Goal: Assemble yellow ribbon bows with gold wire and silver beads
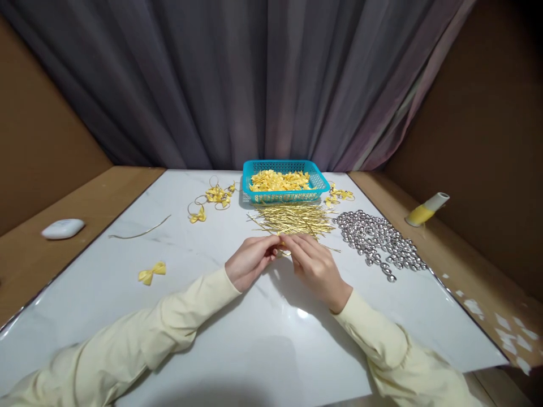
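My left hand (254, 258) and my right hand (314, 265) meet at the middle of the white table, fingertips pinched together. Between them shows a small part of a gold cord (283, 253), bent in a curve below the fingers, with a bit of yellow at the tips. The fingers cover most of it. Just beyond the hands lies a pile of straight gold cords (297, 217). Off to the left are a single yellow ribbon bow (151, 273) and a lone gold cord (142, 230).
A blue basket (285, 196) of yellow bows stands at the back. Looped bows (218, 195) lie left of it, and more bows (339, 195) right. Silver oval rings (375, 237) spread at right, near a yellow thread spool (426, 210). A white object (63, 229) sits far left.
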Demonstrator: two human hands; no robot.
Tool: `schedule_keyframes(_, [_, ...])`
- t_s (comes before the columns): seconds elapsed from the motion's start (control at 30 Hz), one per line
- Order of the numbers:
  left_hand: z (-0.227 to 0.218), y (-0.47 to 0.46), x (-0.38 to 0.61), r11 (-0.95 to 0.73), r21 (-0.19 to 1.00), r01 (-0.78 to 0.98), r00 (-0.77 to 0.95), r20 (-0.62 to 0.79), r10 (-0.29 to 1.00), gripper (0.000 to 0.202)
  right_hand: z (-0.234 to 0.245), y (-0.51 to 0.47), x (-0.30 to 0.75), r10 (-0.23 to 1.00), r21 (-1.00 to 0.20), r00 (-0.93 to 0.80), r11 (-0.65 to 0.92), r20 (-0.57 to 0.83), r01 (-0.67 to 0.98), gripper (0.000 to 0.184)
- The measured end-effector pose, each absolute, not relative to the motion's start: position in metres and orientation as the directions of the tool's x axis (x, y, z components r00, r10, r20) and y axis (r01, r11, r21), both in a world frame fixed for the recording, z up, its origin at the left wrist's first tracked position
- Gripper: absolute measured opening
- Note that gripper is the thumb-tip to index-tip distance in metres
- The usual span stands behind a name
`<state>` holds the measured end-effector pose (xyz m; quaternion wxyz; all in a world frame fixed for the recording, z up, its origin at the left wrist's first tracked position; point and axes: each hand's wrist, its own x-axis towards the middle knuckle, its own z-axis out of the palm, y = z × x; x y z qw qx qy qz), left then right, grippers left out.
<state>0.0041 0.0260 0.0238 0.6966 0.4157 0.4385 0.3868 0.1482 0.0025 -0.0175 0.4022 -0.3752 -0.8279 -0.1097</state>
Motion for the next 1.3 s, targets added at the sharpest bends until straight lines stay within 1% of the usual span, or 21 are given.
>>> schedule_keyframes(0.13, [0.025,0.027,0.004,0.338,0.921,-0.193,0.353,-0.256,0.900,0.011,-0.016,0.003,0.151,0.544,-0.136,-0.398,0.698,0.739,0.703,0.046])
schedule_keyframes(0.23, [0.027,0.028,0.002,0.344,0.919,-0.195,0.365,-0.257,0.895,0.011,-0.015,0.004,0.154,0.545,-0.131,-0.408,0.700,0.732,0.702,0.047])
schedule_keyframes(0.33, [0.031,0.029,-0.001,0.353,0.921,-0.165,0.383,-0.270,0.883,0.012,-0.013,0.004,0.157,0.551,-0.186,-0.383,0.717,0.742,0.671,0.050])
schedule_keyframes(0.43, [0.037,0.029,-0.003,0.323,0.941,-0.104,0.384,-0.262,0.885,0.013,-0.005,0.002,0.157,0.583,-0.338,-0.267,0.722,0.767,0.604,0.049])
schedule_keyframes(0.5, [0.040,0.029,-0.004,0.288,0.956,-0.058,0.395,-0.243,0.886,0.016,0.004,-0.001,0.155,0.635,-0.480,-0.145,0.696,0.759,0.534,0.039])
schedule_keyframes(0.53, [0.042,0.029,-0.004,0.268,0.963,-0.032,0.402,-0.233,0.885,0.017,0.008,-0.002,0.155,0.678,-0.565,-0.074,0.662,0.731,0.493,0.033])
schedule_keyframes(0.6, [0.046,0.028,-0.005,0.215,0.976,0.033,0.414,-0.210,0.886,0.020,0.015,-0.004,0.156,0.792,-0.751,0.041,0.560,0.609,0.350,0.023])
schedule_keyframes(0.67, [0.049,0.028,-0.006,0.156,0.982,0.103,0.422,-0.185,0.887,0.022,0.021,-0.004,0.159,0.892,-0.891,0.082,0.430,0.444,0.148,0.025])
schedule_keyframes(0.7, [0.050,0.028,-0.006,0.130,0.983,0.132,0.432,-0.175,0.884,0.023,0.023,-0.003,0.162,0.923,-0.927,0.082,0.372,0.375,0.050,0.029])
schedule_keyframes(0.73, [0.051,0.028,-0.006,0.110,0.982,0.154,0.446,-0.168,0.879,0.023,0.026,-0.002,0.165,0.944,-0.946,0.072,0.324,0.321,-0.033,0.031])
schedule_keyframes(0.8, [0.053,0.028,-0.007,0.091,0.981,0.172,0.474,-0.164,0.865,0.023,0.029,0.000,0.171,0.971,-0.958,0.021,0.239,0.238,-0.158,0.029])
schedule_keyframes(0.93, [0.053,0.028,-0.008,0.109,0.978,0.180,0.505,-0.187,0.843,0.022,0.033,0.004,0.182,0.973,-0.943,-0.202,0.038,0.110,-0.331,0.016])
schedule_keyframes(1.0, [0.053,0.028,-0.007,0.161,0.974,0.163,0.531,-0.224,0.817,0.022,0.034,0.004,0.185,0.958,-0.939,-0.268,0.001,0.100,-0.345,0.017])
schedule_keyframes(1.07, [0.053,0.027,-0.006,0.217,0.967,0.135,0.562,-0.255,0.787,0.021,0.034,0.004,0.186,0.948,-0.949,-0.297,0.015,0.113,-0.316,0.021])
schedule_keyframes(1.17, [0.055,0.026,-0.005,0.258,0.959,0.117,0.585,-0.277,0.763,0.021,0.034,0.003,0.188,0.941,-0.960,-0.304,0.065,0.150,-0.274,0.028])
schedule_keyframes(1.3, [0.057,0.024,-0.005,0.278,0.953,0.121,0.615,-0.292,0.732,0.018,0.032,0.005,0.189,0.935,-0.957,-0.301,0.105,0.188,-0.271,0.033])
